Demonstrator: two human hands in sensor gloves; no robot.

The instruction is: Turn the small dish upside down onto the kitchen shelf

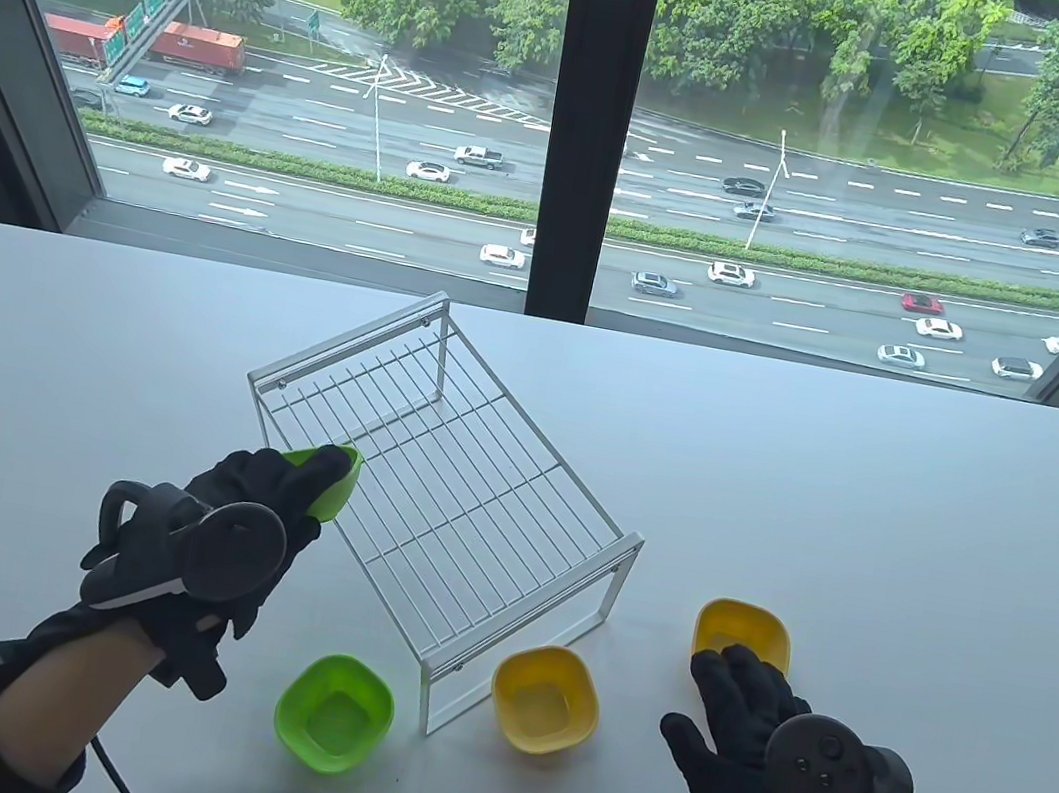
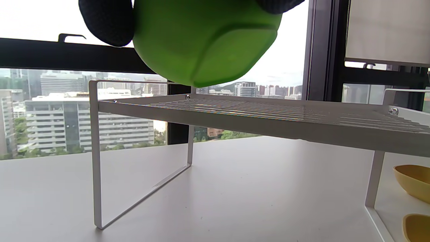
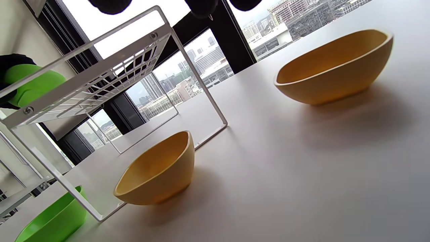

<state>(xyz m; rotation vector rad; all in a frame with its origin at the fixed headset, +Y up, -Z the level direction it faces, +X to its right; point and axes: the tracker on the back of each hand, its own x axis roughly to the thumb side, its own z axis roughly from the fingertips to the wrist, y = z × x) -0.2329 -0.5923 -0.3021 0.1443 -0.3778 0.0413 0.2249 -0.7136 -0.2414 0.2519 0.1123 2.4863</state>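
Observation:
My left hand [image 1: 269, 500] grips a small green dish [image 1: 334, 486] at the near-left edge of the white wire kitchen shelf [image 1: 473, 489]. In the left wrist view the dish [image 2: 205, 40] is tilted, its bottom facing the camera, just above the shelf's grid [image 2: 268, 111]. In the right wrist view the dish [image 3: 33, 84] shows behind the shelf's frame [image 3: 100, 67]. My right hand [image 1: 738, 726] is spread open, palm down, over the table, its fingertips at the near edge of a yellow dish [image 1: 743, 633].
A second green dish [image 1: 334, 714] and a second yellow dish [image 1: 544, 701] stand upright on the white table [image 1: 922, 533], in front of the shelf's near leg. A window runs along the table's far edge.

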